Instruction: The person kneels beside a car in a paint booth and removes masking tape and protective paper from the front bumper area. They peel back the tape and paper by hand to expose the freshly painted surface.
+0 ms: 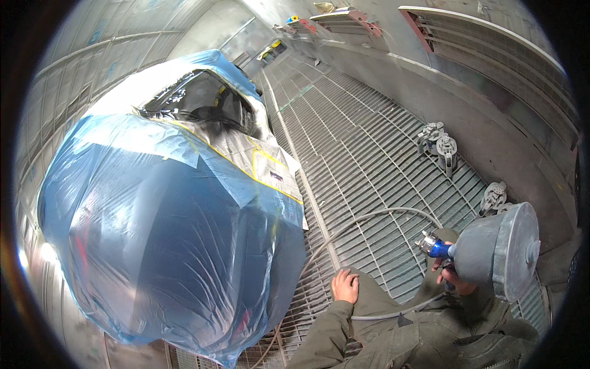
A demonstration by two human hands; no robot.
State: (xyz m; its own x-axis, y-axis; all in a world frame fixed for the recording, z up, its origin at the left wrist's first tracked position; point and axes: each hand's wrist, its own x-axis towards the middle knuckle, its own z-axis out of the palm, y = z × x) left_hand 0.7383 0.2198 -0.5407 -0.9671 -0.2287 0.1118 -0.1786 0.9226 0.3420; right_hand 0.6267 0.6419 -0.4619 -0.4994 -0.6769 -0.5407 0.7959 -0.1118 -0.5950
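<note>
My right hand [454, 279] is closed around the grip of a gravity-feed spray gun [435, 245] with a blue body, a metal air cap and a large grey paint cup. The cup hides part of the hand. My left hand [345, 286] rests on my knee, palm down, holding nothing, its fingers slightly apart. A car [175, 221] wrapped in blue masking film stands to the left. Yellow tape borders paper masking [276, 173] and a greyish-black sprayed area around its dark window [207, 99]. A pale air hose [392, 211] arcs across the floor and passes over my lap.
Metal grating [359, 152] covers the floor between the car and the right wall. Several grey casters or stands [446, 150] sit along that wall, with another [494, 198] beside the paint cup. Louvred panels [484, 46] line the wall. Yellow-topped items [276, 48] stand far back.
</note>
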